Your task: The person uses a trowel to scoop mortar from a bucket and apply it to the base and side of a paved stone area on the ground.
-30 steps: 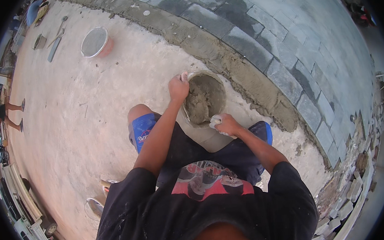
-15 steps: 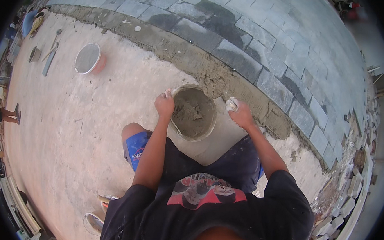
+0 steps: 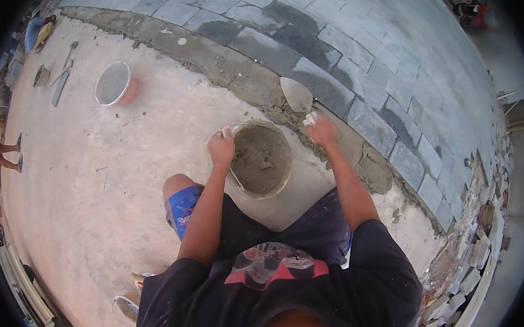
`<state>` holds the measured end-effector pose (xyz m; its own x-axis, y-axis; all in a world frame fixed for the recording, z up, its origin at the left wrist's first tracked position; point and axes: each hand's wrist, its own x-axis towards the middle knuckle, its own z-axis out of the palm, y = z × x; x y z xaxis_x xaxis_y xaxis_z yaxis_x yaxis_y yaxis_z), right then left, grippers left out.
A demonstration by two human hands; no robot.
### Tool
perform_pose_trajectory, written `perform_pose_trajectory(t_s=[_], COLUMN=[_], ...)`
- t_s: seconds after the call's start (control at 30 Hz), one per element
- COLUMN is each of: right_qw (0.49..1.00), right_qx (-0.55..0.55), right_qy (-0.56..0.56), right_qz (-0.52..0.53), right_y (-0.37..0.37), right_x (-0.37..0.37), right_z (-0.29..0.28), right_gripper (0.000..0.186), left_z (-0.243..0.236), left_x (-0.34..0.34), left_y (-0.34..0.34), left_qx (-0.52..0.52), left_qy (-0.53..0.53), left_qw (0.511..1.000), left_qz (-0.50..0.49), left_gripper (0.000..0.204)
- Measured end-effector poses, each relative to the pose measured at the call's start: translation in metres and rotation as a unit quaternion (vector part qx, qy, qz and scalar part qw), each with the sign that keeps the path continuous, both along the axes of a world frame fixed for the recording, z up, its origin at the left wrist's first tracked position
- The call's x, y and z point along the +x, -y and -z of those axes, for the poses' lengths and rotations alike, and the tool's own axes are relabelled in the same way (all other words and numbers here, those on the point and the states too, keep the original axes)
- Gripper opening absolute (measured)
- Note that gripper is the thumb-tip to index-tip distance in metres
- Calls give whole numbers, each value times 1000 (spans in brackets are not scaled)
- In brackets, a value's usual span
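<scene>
My left hand (image 3: 221,147) is closed on the rim of a bucket (image 3: 231,176) between my knees. Wet grey mortar (image 3: 263,156) lies inside it. My right hand (image 3: 321,128) grips the handle of a trowel (image 3: 297,93), whose pale pointed blade is over the mortar strip (image 3: 242,84) along the edge of the paving. The blade's tip points away from me, and it partly overlaps the nearest row of grey paving slabs (image 3: 320,82). Whether the blade touches the mortar I cannot tell.
A reddish bucket of grey material (image 3: 115,84) stands on the concrete at the far left, near a long flat tool (image 3: 61,84) and a small container (image 3: 40,75). Broken stones (image 3: 470,279) line the right edge. Another person's legs (image 3: 9,156) show at the left.
My right hand has moved up with the trowel, and its blade now shows flat above the mortar strip. The left hand stays on the bucket rim. The person at the left has shifted.
</scene>
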<state>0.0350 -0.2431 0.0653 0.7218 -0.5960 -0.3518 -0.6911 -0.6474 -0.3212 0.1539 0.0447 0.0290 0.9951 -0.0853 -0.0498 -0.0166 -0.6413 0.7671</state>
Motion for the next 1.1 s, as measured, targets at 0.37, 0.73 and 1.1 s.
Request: perform_pose_trajectory(t_s=[0.37, 0.73, 1.1], right_qw=[998, 998, 997], right_qx=[5, 61, 47], right_qy=[-56, 20, 55], right_qz=[-14, 6, 14], right_y=[42, 67, 77], right_x=[25, -46, -19], right_z=[78, 79, 116], right_gripper=[45, 42, 43], left_z=[1, -10, -13], left_x=[-2, 0, 1], left_y=[6, 7, 17], left_qx=[-10, 12, -1], left_qy=[13, -30, 1], left_qw=[1000, 999, 1000], left_qz=[6, 14, 13], left_gripper=[48, 48, 47])
